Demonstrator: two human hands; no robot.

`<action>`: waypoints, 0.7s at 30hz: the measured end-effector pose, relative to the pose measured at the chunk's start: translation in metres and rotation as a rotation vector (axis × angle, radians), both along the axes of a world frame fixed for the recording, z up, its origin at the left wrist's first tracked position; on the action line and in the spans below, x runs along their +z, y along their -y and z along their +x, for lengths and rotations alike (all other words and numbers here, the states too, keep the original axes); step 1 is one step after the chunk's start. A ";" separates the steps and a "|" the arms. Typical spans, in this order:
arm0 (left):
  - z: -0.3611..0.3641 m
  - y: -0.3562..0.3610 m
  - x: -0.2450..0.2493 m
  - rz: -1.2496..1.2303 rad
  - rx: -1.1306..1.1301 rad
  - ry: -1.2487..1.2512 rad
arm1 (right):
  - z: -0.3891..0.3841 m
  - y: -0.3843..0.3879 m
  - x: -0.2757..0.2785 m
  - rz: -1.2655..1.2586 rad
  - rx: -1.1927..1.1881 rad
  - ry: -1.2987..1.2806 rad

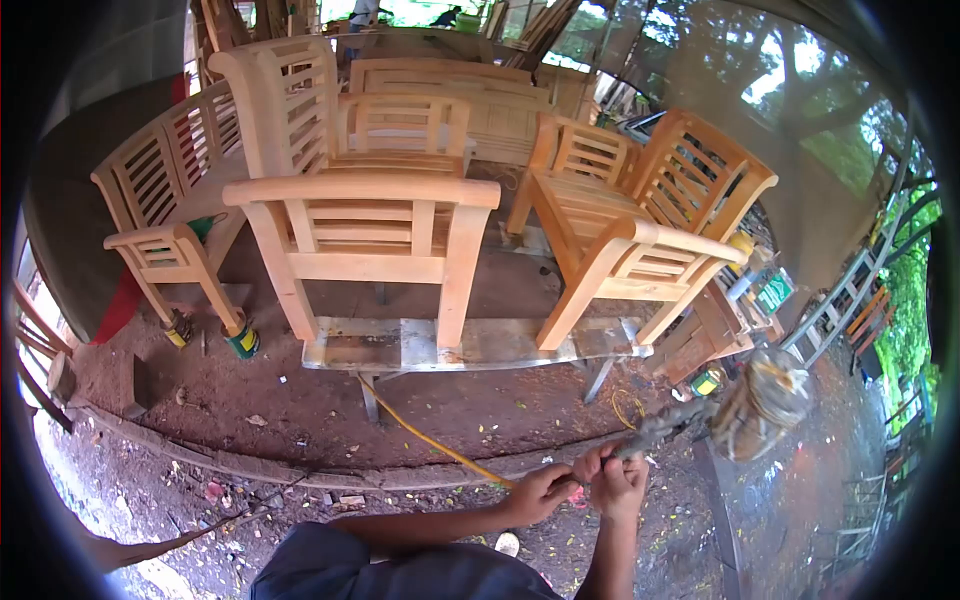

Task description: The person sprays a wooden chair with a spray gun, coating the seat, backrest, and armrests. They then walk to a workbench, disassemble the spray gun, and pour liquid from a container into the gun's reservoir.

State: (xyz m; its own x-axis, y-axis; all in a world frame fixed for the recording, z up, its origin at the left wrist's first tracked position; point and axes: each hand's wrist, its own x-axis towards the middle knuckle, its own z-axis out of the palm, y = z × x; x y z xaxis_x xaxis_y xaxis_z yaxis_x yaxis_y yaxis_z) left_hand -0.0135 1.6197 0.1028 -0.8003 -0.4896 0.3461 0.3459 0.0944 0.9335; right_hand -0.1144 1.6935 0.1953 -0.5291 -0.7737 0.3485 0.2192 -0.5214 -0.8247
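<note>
My left hand (540,494) is closed near the end of a yellow hose (440,447), close beside my right hand. With its fingers wrapped round the handle, my right hand (613,482) holds a spray gun (665,425) with a stained cup (760,405) at its far end. Beyond my hands, a wooden chair (362,268) stands with its front legs on a low bench (400,343). To its right, a second wooden chair (600,225) also rests on the bench.
A long slatted seat (165,190) stands at the left, its legs in cans (243,342). Wooden panels (440,100) are behind the chairs. Boxes (700,330) and a can (706,381) lie at the right. The hose runs under the bench. A person (364,14) is far back.
</note>
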 end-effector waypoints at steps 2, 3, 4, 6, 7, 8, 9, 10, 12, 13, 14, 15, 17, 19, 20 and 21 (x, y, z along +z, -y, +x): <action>-0.007 -0.014 -0.001 -0.070 0.256 -0.040 | 0.016 0.013 -0.005 0.070 -0.269 -0.026; -0.007 -0.018 -0.002 -0.108 0.382 -0.059 | 0.024 0.020 -0.006 0.105 -0.405 -0.036; -0.002 -0.020 -0.004 -0.104 0.344 -0.037 | 0.033 0.025 -0.003 0.179 -0.526 -0.078; 0.004 -0.017 -0.009 -0.099 0.272 -0.002 | 0.044 0.028 -0.008 0.234 -0.652 -0.138; 0.004 -0.012 -0.011 -0.102 0.240 0.010 | 0.046 0.031 -0.009 0.254 -0.712 -0.172; 0.006 -0.008 -0.015 -0.103 0.186 0.006 | 0.051 0.030 -0.009 0.323 -0.765 -0.218; 0.006 -0.005 -0.021 -0.146 0.171 -0.007 | 0.055 0.029 -0.007 0.345 -0.762 -0.250; 0.006 -0.002 -0.025 -0.189 0.155 -0.020 | 0.058 0.028 -0.003 0.368 -0.760 -0.283; 0.007 0.002 -0.027 -0.101 0.009 -0.055 | 0.053 0.023 0.005 0.378 -0.654 -0.321; 0.009 0.005 -0.022 0.032 -0.119 -0.071 | 0.042 0.016 0.009 0.367 -0.547 -0.325; 0.012 0.009 -0.017 0.165 -0.244 -0.084 | 0.032 0.007 0.012 0.354 -0.438 -0.329; 0.016 0.016 -0.005 0.340 -0.397 -0.012 | 0.017 0.003 0.007 0.208 -0.254 -0.220; 0.027 0.031 0.019 0.689 -0.694 0.138 | 0.008 0.004 0.021 -0.055 0.053 0.040; 0.026 0.036 0.019 0.884 -0.941 0.151 | -0.005 0.011 0.003 -0.195 0.190 0.132; 0.027 0.033 0.021 0.969 -1.027 0.163 | -0.011 0.013 -0.004 -0.269 0.262 0.173; 0.027 0.032 0.020 1.053 -1.112 0.176 | -0.012 0.015 -0.004 -0.320 0.299 0.190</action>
State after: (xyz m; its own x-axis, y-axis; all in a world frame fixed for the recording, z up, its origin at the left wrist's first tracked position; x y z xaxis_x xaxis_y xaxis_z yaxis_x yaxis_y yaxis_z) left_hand 0.0134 1.5876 0.1230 -0.9071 0.4082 0.1028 -0.3251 -0.8346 0.4447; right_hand -0.1259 1.6784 0.1913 -0.3775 -0.7713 0.5125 0.5296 -0.6338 -0.5637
